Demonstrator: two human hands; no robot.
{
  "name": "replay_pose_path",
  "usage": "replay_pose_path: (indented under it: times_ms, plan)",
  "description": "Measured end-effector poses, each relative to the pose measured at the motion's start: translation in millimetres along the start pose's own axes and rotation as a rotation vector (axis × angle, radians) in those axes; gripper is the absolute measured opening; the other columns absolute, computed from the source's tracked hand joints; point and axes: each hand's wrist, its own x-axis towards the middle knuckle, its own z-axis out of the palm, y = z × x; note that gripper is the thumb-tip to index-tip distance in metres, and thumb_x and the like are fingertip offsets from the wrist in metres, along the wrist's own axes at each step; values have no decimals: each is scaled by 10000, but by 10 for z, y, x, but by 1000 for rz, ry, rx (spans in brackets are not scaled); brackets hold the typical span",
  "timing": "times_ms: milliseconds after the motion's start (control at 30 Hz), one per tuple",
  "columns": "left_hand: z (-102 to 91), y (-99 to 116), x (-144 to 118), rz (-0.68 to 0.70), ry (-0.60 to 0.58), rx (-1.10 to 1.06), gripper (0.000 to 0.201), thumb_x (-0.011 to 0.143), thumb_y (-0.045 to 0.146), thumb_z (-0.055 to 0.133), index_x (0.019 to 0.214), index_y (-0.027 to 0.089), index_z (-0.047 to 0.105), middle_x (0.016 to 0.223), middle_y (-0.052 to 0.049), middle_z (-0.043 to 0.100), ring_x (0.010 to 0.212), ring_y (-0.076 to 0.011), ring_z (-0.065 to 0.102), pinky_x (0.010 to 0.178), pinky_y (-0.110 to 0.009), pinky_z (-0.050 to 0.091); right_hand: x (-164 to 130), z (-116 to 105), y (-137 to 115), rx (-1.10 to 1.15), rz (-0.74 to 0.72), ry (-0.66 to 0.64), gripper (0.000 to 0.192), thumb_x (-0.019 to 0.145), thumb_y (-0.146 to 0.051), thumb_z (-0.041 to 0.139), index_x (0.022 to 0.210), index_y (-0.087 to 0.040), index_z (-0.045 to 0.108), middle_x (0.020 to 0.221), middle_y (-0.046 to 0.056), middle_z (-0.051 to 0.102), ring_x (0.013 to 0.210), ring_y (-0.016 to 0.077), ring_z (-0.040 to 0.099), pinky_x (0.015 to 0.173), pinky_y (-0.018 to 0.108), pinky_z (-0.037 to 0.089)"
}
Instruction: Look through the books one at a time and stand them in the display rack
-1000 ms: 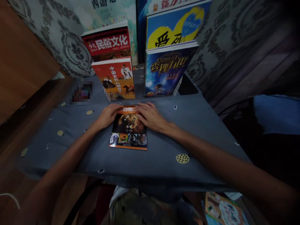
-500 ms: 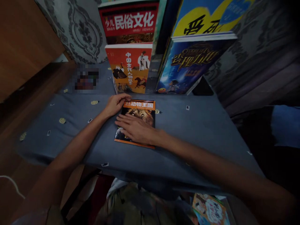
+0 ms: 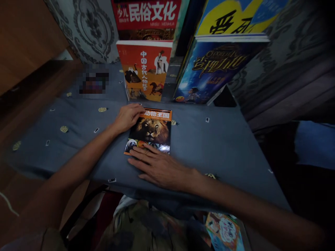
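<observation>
A closed book point(image 3: 153, 130) with a lion on its dark cover and orange bands lies flat on the cloth-covered table. My left hand point(image 3: 128, 116) rests at its upper left corner, fingers loosely bent over the edge and covering part of the title. My right hand point(image 3: 161, 167) lies open, with its fingers spread and their tips on the book's lower edge. Most of that palm is below the book, over the cloth.
Behind the book stand a red-orange book point(image 3: 146, 69) and a blue book point(image 3: 217, 69), with taller books at their backs. A dark wedge-shaped support point(image 3: 225, 97) is beside the blue one. Another colourful book point(image 3: 225, 230) shows below the table's front edge point(image 3: 167, 205).
My right hand has slid down toward me, uncovering the lion's face and the small animal pictures. My left hand stays at the upper left corner. The view has shifted slightly.
</observation>
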Motion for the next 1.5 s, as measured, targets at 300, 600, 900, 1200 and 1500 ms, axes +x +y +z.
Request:
replay_pose_path:
  times_ms: [300,600,900,1200,1500]
  plan:
    - [-24,144,3,-37,3,118,344,933,205,418,1066,194,735,1072,-81,753,1008,-244,690,905,-372,515,-255,-7,-12,-87,486,50,509,1020,-333,486,1507,-188,455,1583,193,411,1508,387,307,1126,794,260]
    - [-151,304,246,-73,-129,170,335,954,344,451,1016,202,749,925,-72,771,827,-227,688,731,-304,476,144,-17,-435,21,389,-39,589,965,-386,582,1481,-137,445,1577,263,389,1496,454,286,1063,844,274]
    - [-206,571,266,68,-348,243,523,963,560,491,1258,160,655,1279,-145,688,1167,-311,640,939,-400,495,423,76,-141,72,57,61,302,989,-239,529,1262,-131,603,1291,156,683,1277,248,589,1174,544,345]
    - [-110,809,-34,70,-294,403,383,954,397,590,1252,158,619,1317,-150,652,1191,-303,617,983,-429,500,-186,-139,488,320,351,596,241,993,-224,489,1037,-171,720,971,68,778,911,184,713,867,328,540]
    - [-69,906,-52,100,-229,470,293,978,366,544,1101,136,677,1128,-143,728,1037,-288,682,767,-355,566,-318,-247,915,713,687,826,301,1017,-307,442,1207,-183,639,997,68,798,898,191,743,865,361,559]
